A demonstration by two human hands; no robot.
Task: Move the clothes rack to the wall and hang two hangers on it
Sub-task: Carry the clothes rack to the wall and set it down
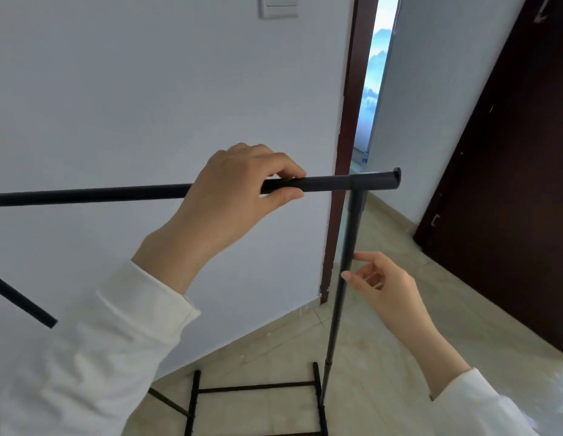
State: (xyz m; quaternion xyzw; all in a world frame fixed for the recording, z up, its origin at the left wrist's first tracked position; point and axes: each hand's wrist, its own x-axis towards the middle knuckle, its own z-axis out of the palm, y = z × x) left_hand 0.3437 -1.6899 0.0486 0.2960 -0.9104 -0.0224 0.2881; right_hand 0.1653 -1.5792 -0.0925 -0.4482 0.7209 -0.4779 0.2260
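A black metal clothes rack (336,184) stands close in front of a white wall (148,89). Its top bar runs across the view from the left edge to the right end cap. My left hand (236,190) is wrapped around that top bar near its right end. My right hand (384,284) is open, its fingertips right beside the rack's right upright post (346,278), holding nothing. The rack's base frame (258,388) rests on the tiled floor below. No hangers are in view.
A dark red door frame (343,152) stands just behind the rack's right end, with a narrow bright gap beside it. A dark brown door or cupboard (509,184) fills the right side. A light switch (278,6) sits high on the wall. Beige floor tiles (384,341) lie below.
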